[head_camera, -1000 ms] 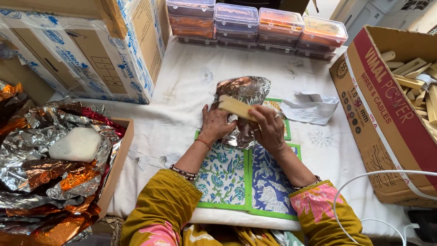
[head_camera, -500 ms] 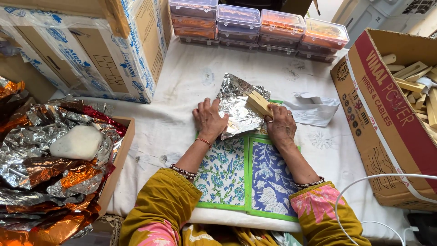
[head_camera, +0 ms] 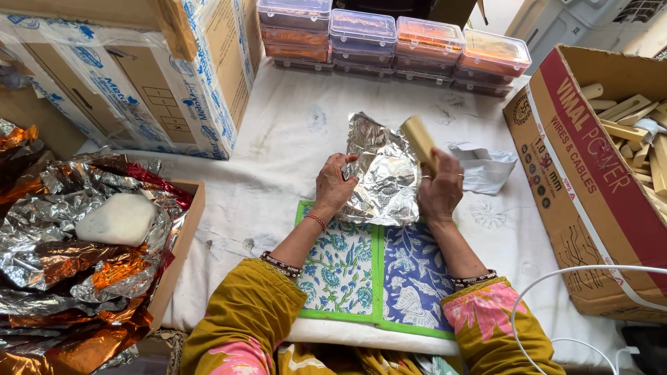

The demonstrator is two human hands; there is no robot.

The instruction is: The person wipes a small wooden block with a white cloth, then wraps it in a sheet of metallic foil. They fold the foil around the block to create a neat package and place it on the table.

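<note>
1. A bench [head_camera: 292,139] draped in white cloth fills the view, hemmed in on every side: taped cardboard boxes [head_camera: 139,76] along its left far edge, a row of lidded plastic tubs [head_camera: 396,38] across the far edge, and an open carton of wooden blocks [head_camera: 625,125] at the right edge.
2. A printed cloth mat [head_camera: 375,271] with green borders lies at the near edge; a creased sheet of silver foil [head_camera: 382,177] rests partly on its far border and partly on the white cloth.
3. The left hand [head_camera: 335,184] presses down on the foil's left edge, fingers together and curled over it.
4. The right hand [head_camera: 441,187] is clamped around a pale wooden block [head_camera: 419,139], holding it tilted and raised just above the foil's right far corner.
5. To wrap well, I judge the block should be set flat in the middle of the foil, long side parallel to a foil edge, while the left hand keeps the sheet from sliding.
6. A crumpled white wrapper [head_camera: 486,167] lies just right of the foil, near the right wrist.
7. Open room is mainly the bare cloth beyond the foil, toward the tubs; left of the mat is free up to a tray of spare foil sheets [head_camera: 90,278] carrying a white lump [head_camera: 117,219].
8. A white cable [head_camera: 577,274] loops near the right elbow and could snag.
</note>
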